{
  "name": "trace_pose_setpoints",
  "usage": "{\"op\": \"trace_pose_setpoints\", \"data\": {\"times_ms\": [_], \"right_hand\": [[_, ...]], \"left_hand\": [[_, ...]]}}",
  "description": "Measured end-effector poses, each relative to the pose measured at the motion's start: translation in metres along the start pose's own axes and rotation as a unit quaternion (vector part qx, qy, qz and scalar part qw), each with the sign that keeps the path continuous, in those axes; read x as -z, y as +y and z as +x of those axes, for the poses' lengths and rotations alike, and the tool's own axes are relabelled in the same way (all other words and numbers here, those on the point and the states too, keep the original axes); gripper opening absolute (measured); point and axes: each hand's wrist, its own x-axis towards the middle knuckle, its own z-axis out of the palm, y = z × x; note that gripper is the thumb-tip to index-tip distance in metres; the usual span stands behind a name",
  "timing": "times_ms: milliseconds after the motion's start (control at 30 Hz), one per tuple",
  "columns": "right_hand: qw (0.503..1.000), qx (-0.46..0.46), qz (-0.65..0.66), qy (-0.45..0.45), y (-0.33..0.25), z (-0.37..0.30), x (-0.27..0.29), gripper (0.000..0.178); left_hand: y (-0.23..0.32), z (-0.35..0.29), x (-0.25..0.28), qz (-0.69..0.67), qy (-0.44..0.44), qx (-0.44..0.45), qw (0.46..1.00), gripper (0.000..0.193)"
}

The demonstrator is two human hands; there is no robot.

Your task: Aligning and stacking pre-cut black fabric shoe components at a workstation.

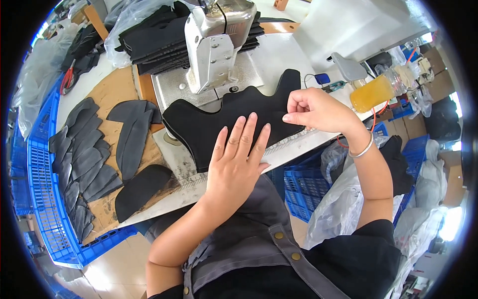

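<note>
A shaped black fabric piece [199,127] with a scalloped far edge lies in front of the sewing machine [211,55]. My left hand [236,157] rests flat on its near middle, fingers stretched out and slightly spread. Over the piece's right end, my right hand [314,110] is closed, with the thumb against curled fingers. What those fingers hold, if anything, is too small or hidden to make out. A ruler strip [294,142] runs along the table's near edge, partly under the fabric.
Left of the machine, curved black pieces [87,154] overlap on a brown board [117,89]. Black fabric is stacked [154,42] behind. At right stands a jar of yellow liquid [372,93], near small snips [334,86]. Blue crates [47,199] flank the table; red-handled scissors [68,79] hang at left.
</note>
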Motion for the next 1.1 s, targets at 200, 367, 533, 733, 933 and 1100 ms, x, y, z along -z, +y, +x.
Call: {"op": "trace_pose_setpoints", "data": {"times_ms": [200, 367, 533, 733, 933, 1100], "right_hand": [[0.996, 0.080, -0.023, 0.027, 0.008, -0.005, -0.003, 0.022], [0.993, 0.099, -0.018, 0.065, 0.014, -0.006, -0.010, 0.022], [0.990, 0.111, -0.031, 0.082, 0.015, -0.009, -0.011, 0.022], [0.892, 0.167, -0.356, 0.222, -0.016, -0.029, -0.037, 0.039], [0.880, 0.237, -0.383, 0.148, 0.011, -0.025, -0.061, 0.077], [0.831, 0.263, -0.466, 0.154, 0.022, -0.024, -0.036, 0.064]], "left_hand": [[0.002, 0.000, -0.001, 0.005, -0.008, 0.007, 1.000, 0.074], [0.004, 0.001, 0.000, 0.005, -0.013, 0.012, 1.000, 0.074], [0.004, 0.001, 0.000, 0.001, -0.012, 0.009, 1.000, 0.074], [0.002, -0.001, -0.001, -0.002, -0.004, 0.020, 1.000, 0.075], [0.000, -0.015, 0.014, 0.053, -0.029, 0.086, 0.994, 0.088], [-0.011, -0.033, 0.031, 0.137, -0.044, 0.118, 0.983, 0.085]]}}
